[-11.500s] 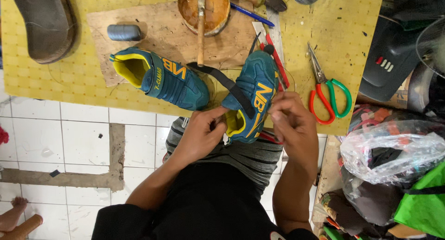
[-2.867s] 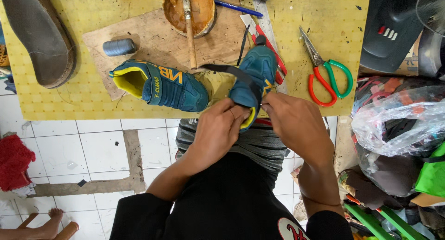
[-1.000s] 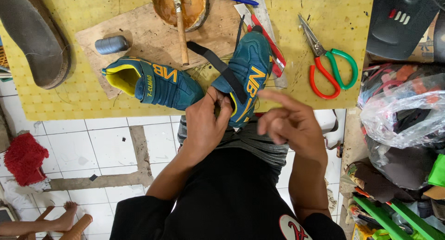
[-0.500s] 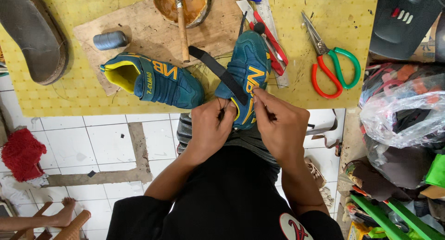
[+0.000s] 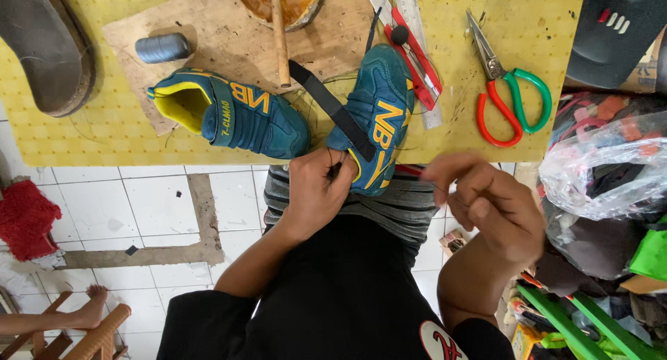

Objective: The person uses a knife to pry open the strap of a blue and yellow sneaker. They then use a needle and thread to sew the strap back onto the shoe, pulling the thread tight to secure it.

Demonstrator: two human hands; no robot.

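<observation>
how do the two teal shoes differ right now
The left shoe lies on its side on the yellow table, untouched; the right shoe points away, gripped at its heel by the left hand. Only the right shoe has a black strap across it. Both are teal with yellow trim.

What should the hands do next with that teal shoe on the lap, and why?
Probably bring the right hand back to the teal shoe for another stitch. The left hand pinches the shoe's heel edge, steadying it, while the right hand is drawn out to the side, apart from the shoe, fingers pinched as if pulling a thread too thin to see clearly.
</observation>
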